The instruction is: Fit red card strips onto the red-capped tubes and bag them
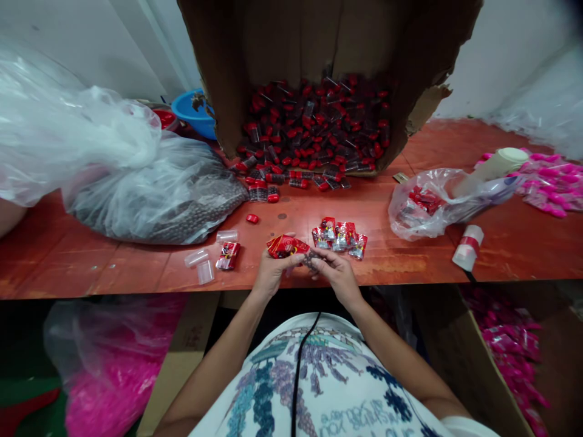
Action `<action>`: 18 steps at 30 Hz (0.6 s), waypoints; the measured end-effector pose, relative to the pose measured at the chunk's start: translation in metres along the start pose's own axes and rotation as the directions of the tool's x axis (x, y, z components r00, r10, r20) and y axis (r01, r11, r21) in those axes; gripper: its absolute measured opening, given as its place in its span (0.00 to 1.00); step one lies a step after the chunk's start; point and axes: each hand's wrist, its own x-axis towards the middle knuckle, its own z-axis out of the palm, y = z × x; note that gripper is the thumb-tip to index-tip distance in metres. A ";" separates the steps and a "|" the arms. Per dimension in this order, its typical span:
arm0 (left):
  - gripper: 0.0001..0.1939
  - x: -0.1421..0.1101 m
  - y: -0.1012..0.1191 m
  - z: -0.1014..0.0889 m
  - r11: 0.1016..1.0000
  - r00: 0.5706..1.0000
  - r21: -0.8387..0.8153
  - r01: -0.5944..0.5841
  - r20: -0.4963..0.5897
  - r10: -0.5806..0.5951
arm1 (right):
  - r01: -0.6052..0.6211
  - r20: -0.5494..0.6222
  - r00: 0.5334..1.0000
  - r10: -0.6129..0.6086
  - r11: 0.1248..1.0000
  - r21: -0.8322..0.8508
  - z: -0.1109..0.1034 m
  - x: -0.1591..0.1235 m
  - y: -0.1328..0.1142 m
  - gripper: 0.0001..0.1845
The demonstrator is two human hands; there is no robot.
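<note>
Near the table's front edge, my left hand [272,271] is closed on a fanned stack of red printed sachets [288,245]. My right hand [339,274] grips a small clear tube of dark beads [311,260], held against the sachets. Just beyond my right hand lies a group of red and silver sachets [345,235]. Left of my hands are a red bundle of sachets [228,255] and several clear, capless tubes [205,272]. A loose red cap [252,218] sits farther back.
A torn cardboard box [218,97] holds a heap of red-capped tubes [314,127], some spilling forward. At left is a plastic bag of dark beads [182,188]. A bag of red pieces [426,200], a tape roll [468,247] and pink items [553,182] stand right.
</note>
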 end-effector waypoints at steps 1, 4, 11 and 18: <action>0.31 0.000 0.000 0.000 1.000 1.000 0.001 0.011 0.013 -0.011 | -0.019 -0.004 1.000 0.019 0.999 0.029 0.001 0.000 0.001 0.20; 0.32 -0.002 -0.002 0.002 1.000 1.000 0.002 0.020 -0.004 -0.020 | 0.101 -0.040 0.994 -0.105 0.991 -0.090 0.003 0.000 0.004 0.16; 0.20 -0.003 -0.009 0.010 0.994 0.995 -0.045 0.099 0.003 -0.099 | 0.072 -0.088 0.994 -0.069 0.997 0.037 0.008 0.002 0.006 0.21; 0.14 -0.002 -0.008 0.007 0.992 0.995 -0.089 0.087 -0.042 -0.091 | 0.036 0.027 0.999 -0.039 0.996 0.078 0.002 0.005 0.003 0.22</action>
